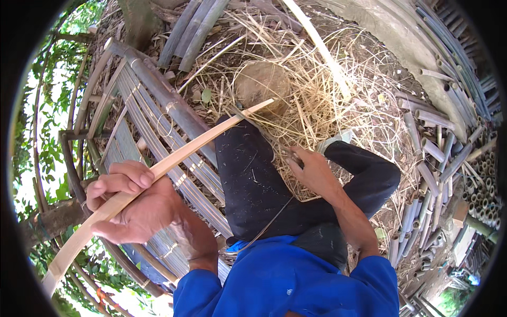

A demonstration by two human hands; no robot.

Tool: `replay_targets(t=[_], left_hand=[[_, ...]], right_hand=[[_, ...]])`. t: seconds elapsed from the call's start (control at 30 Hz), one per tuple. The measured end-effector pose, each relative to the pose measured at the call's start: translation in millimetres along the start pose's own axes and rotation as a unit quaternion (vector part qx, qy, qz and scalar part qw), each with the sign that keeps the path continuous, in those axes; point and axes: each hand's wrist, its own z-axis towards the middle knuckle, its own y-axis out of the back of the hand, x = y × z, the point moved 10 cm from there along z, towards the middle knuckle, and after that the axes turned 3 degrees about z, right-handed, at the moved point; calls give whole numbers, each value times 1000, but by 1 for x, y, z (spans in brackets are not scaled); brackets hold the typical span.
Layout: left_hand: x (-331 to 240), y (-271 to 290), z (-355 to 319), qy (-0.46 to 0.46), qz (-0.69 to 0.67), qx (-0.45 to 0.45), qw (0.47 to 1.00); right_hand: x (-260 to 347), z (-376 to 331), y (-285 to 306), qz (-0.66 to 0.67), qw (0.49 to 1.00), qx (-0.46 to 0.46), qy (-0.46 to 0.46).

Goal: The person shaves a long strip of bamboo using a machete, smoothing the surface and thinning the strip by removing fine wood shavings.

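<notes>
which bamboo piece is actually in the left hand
The long pale strip, gripped in the left hand. It is freshly split, light yellow and curved, running from lower left up to the stump; the other bamboo is grey and lies untouched.

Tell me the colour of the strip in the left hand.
Pale yellowish tan bamboo strip, gripped by the left hand; head view.

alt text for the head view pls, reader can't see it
A person's left hand grips a long pale bamboo strip that runs diagonally across the lap, while the right hand holds a small tool whose kind is unclear. The person sits in black trousers above a heap of dry shavings, with a bamboo frame at left and cut bamboo tubes at right.
</notes>
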Motion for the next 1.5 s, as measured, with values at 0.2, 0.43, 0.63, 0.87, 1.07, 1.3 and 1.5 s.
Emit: replay_targets(t=[0.2,0.43,0.63,0.87,1.07,1.3,1.5], left_hand=[[-15,-10,-7,-13,9,0,1000],[-21,-27,-26,-6,-42,18,999],[-26,-42,-35,-8,-70,40,997],[-27,-46,-34,-23,3,40,999],[-34,-38,-33,-41,-5,41,998],[-33,-43,-32,-61,-37,31,997],[-24,-60,-39,-61,-22,32,997]], right_hand=[[5,-19,5,-29,999,24,16],[61,-22,27,-37,984,-124,121],[150,-20,10,-34,943,-156,292],[90,20,-15,-87,975,-87,183],[118,0,-12,-93,949,-105,281],[21,64,-13,-106,988,-67,91],[-9,84,-15,-60,984,-119,120]])
